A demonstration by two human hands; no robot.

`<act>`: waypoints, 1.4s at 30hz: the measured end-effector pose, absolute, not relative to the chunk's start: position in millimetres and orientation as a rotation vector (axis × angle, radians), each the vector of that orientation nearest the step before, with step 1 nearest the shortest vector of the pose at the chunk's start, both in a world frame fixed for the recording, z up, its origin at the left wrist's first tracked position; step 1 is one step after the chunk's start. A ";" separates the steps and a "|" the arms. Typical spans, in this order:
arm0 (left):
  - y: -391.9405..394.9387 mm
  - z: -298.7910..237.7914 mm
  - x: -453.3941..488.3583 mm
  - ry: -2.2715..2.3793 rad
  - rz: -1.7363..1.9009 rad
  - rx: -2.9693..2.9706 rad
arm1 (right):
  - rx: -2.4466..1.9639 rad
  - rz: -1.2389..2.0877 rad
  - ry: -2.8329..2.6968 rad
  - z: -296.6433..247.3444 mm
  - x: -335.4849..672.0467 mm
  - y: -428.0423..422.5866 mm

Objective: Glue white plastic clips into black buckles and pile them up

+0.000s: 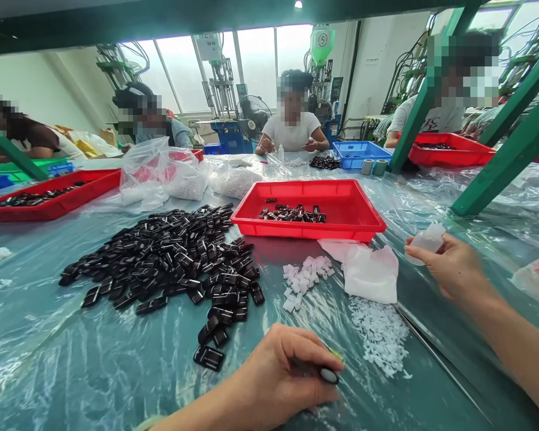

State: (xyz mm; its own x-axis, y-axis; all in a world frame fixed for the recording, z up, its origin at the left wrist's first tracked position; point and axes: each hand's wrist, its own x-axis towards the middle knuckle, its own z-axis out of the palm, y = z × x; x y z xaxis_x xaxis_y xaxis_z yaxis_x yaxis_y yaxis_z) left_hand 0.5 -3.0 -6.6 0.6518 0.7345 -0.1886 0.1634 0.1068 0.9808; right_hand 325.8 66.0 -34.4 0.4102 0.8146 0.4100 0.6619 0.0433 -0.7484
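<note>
My left hand rests low on the plastic-covered table, fingers curled in a pinch on a small dark piece I cannot make out. Just left of it lie loose black buckle parts, the edge of a large black pile. My right hand is raised at the right, fingers closed on a small white bottle. Between the hands lie small white plastic pieces, a white cloth or bag and a spread of tiny white bits. A red tray holding a few black parts stands beyond.
Other people sit around the far side of the table. Red trays, a blue tray, clear bags of white parts and green slanted frame legs stand about. Machines and a fan fill the background.
</note>
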 end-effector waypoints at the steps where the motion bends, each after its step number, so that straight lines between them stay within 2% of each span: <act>1: -3.0 -6.7 0.5 0.809 0.497 1.452 | -1.702 0.236 -1.281 -40.7 327.6 69.0; 7: -3.6 -10.2 1.5 0.887 0.528 1.421 | -1.828 0.343 -1.100 -51.8 321.0 77.3; 12: -1.6 -9.9 2.6 0.990 0.608 1.367 | -1.790 0.103 -1.055 -17.3 302.8 60.2; 16: 0.6 -8.4 3.4 1.020 0.642 1.353 | -1.638 0.003 -1.300 6.9 266.3 33.1; 23: -0.6 -11.6 2.7 1.005 0.609 1.357 | -1.324 0.286 -2.138 -6.2 217.1 9.0; 34: -3.3 -17.3 2.6 1.016 0.540 1.349 | -1.470 0.211 -2.273 -27.4 214.8 10.3; 42: -2.0 -17.6 2.9 1.021 0.513 1.429 | -1.306 0.115 -2.305 -26.3 195.9 11.9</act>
State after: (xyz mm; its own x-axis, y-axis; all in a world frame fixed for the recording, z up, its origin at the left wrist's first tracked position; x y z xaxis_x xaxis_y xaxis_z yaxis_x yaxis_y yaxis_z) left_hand 2.9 -2.0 -17.6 0.5099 0.8186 -0.2645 0.2764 0.1353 0.9515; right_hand 195.9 11.9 -26.3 -0.4257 0.8263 0.3687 0.7854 0.5398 -0.3029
